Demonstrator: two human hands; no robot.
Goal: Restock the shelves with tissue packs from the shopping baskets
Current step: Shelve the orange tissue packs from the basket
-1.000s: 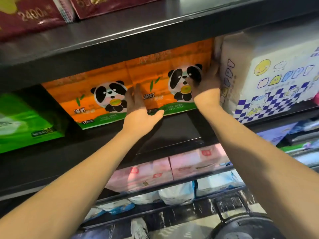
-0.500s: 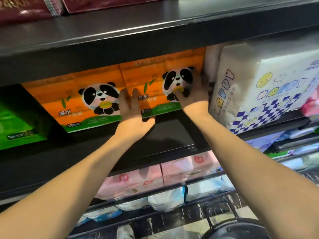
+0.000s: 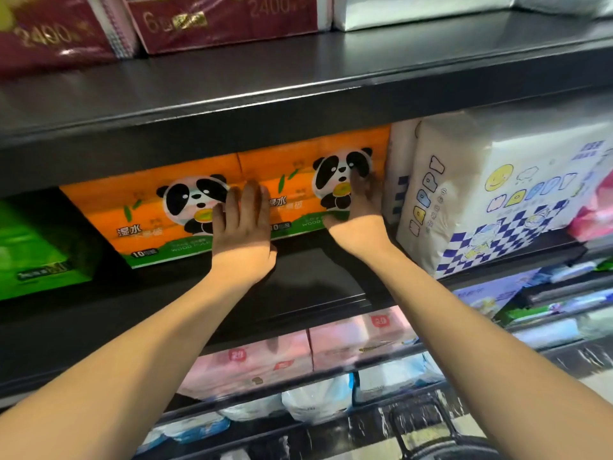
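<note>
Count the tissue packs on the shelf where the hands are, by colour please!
Orange panda packs: 2, left pack and right pack, with the left hand and right hand pressing on them
Green pack: 1
White checkered pack: 1
Pink pack, partly cut off: 1
Total: 5

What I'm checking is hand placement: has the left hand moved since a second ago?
Yes. The left hand shifted left: it was mostly right of the seam between the orange panda packs, and now it straddles it.
</note>
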